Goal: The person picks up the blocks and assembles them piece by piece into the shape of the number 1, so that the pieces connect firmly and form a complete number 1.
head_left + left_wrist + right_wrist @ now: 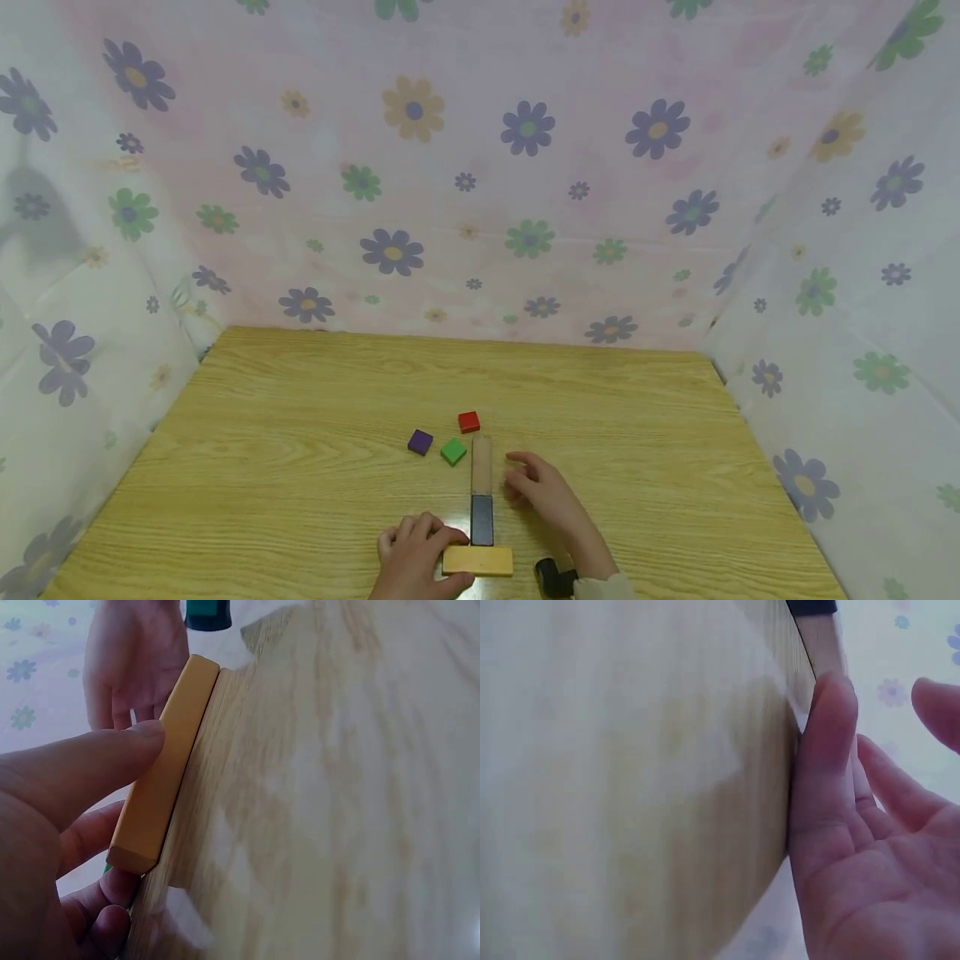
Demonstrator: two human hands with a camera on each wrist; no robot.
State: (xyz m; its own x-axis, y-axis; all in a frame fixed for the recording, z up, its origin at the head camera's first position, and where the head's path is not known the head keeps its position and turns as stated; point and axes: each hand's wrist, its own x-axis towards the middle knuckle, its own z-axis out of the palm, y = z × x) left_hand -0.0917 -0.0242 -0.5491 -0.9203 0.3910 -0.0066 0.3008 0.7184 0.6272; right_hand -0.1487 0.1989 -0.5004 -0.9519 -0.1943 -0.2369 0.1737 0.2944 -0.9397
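Note:
My left hand point(420, 554) pinches a yellow rectangular block point(477, 561) near its left end. In the left wrist view the thumb presses along one side of that yellow block point(166, 772), with fingers on the other side. Just beyond it in the head view, a black block point(482, 521) and a pale wooden block point(482, 465) lie end to end in a line, forming a T with the yellow one. To the right of the pale block is my right hand point(546, 496), its fingers loosely bent around nothing and the little-finger side low over the table.
Small flat red point(468, 422), green point(453, 452) and purple point(420, 442) blocks lie left of the line's far end. A black rounded device point(555, 577) is at the right wrist. Flower-patterned cloth point(465, 167) surrounds the wooden table point(262, 450) at the back and sides.

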